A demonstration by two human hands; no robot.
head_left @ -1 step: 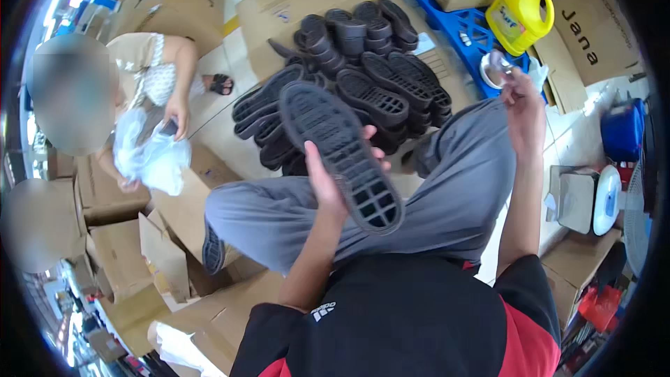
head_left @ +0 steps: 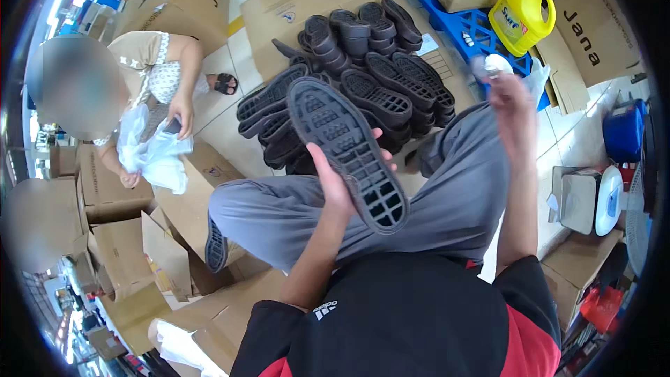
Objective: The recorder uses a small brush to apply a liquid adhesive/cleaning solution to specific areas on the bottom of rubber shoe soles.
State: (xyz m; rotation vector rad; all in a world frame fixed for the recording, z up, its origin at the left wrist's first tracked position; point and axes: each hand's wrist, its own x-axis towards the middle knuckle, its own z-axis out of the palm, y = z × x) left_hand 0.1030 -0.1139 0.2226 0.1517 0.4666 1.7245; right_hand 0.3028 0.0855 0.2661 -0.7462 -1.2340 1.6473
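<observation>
My left hand [head_left: 336,185] is closed round a black shoe sole [head_left: 352,146]. The sole is tilted over my lap, its open grid of cells facing up and its toe end pointing away from me. My right hand [head_left: 513,108] is raised over my right knee, smeared by motion, with its fingers drawn together. A small blurred thing [head_left: 483,66] sticks out past its fingertips, too unclear to name. Just behind that hand is a white bowl [head_left: 498,64]. Beyond my left hand lies a pile of dark soles [head_left: 377,94], several of them stacked, on flattened cardboard [head_left: 269,45].
A blue plastic pallet [head_left: 450,24] bears a yellow jug [head_left: 523,17] at the far right. To the left, a person [head_left: 150,63] handles a clear plastic bag [head_left: 150,157] beside open cardboard boxes [head_left: 122,251]. A blue container [head_left: 623,131] stands at the right edge.
My right hand has shifted slightly left, toward the sole, and is more blurred. The left hand keeps its hold on the sole. The whole view has moved a little.
</observation>
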